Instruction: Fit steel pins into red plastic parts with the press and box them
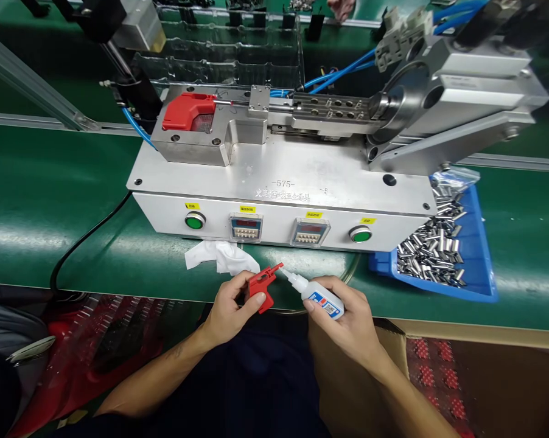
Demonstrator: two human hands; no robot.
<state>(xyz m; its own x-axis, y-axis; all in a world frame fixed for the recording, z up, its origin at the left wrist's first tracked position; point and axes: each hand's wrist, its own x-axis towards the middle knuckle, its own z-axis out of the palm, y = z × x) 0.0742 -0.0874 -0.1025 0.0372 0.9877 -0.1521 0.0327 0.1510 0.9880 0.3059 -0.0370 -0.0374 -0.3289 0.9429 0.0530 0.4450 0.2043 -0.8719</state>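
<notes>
My left hand (229, 307) is closed on a small red plastic part (262, 287), held just below the front edge of the green bench. My right hand (342, 313) grips a small white glue bottle (319, 298) with a blue and red label. The bottle's nozzle tip touches the upper right corner of the red part. Straight ahead on the bench stands a grey metal press fixture (279, 176). A second red plastic part (187, 111) sits in its nest at the upper left.
A blue tray (475, 255) with several small metal pins lies at the right of the fixture. A crumpled white cloth (220, 255) lies in front of it. A black cable (87, 237) runs off left. Cardboard boxes with red parts (434, 371) sit below.
</notes>
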